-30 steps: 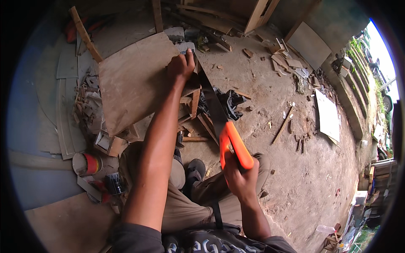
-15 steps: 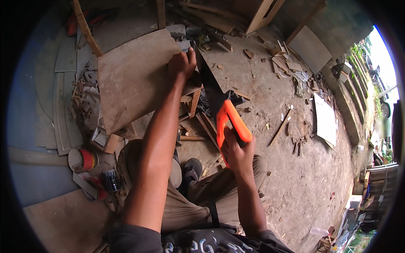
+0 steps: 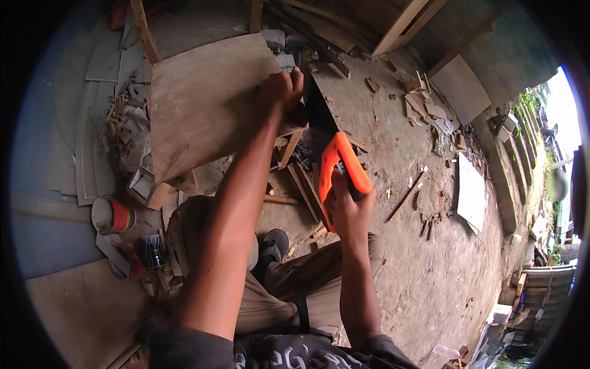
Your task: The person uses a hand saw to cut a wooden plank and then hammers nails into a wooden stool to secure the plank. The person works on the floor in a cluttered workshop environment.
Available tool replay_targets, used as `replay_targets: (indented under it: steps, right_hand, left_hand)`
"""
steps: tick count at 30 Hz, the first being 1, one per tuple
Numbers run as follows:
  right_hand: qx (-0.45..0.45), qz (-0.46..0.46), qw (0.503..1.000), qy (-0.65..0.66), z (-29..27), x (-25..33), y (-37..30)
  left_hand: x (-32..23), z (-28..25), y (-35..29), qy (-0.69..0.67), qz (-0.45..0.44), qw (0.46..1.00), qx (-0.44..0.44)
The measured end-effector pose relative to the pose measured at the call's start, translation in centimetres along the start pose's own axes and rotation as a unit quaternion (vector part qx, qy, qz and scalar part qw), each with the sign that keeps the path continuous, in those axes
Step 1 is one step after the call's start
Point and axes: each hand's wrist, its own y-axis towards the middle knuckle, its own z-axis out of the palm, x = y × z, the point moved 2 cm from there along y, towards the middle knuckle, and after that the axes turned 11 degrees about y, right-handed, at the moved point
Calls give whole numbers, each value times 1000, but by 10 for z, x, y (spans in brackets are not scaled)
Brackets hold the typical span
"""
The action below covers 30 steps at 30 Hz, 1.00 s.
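Note:
My right hand (image 3: 349, 208) is closed round the orange-and-black handle (image 3: 351, 165) of a handsaw. Its dark blade (image 3: 321, 112) slants away to the far left, passing close beside my left hand (image 3: 283, 90). That hand is closed at the right edge of a brown plywood board (image 3: 209, 101), fingers curled in. What it grips is hidden under the hand. The board lies in front of me on a makeshift wooden support (image 3: 291, 147). Where the saw teeth meet material cannot be made out.
Wood offcuts (image 3: 132, 126) are heaped left of the board. A paint tin (image 3: 114, 215) and a dark can (image 3: 152, 251) stand by my left knee. Sticks (image 3: 304, 190) lie below the board. A white panel (image 3: 471, 194) and scraps (image 3: 424, 104) lie on the floor to the right.
The saw has moved a little forward, its handle now nearer my left hand. My left hand keeps its place at the board's edge. The whole view has shifted slightly.

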Motion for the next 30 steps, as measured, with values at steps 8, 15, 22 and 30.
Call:
replay_targets:
  steps: [8, 15, 22, 30]
  right_hand:
    - [58, -50, 995, -62, 30, 5, 40]
    - [67, -5, 996, -61, 30, 27, 28]
    - [65, 21, 997, -35, 19, 12, 45]
    - [29, -22, 997, -72, 24, -1, 41]
  left_hand:
    - [0, -5, -2, -62, 4, 998, -11]
    - [18, 6, -4, -79, 88, 975, -186]
    - [41, 13, -6, 2, 45, 987, -155]
    - [44, -3, 1, 129, 47, 988, 65]
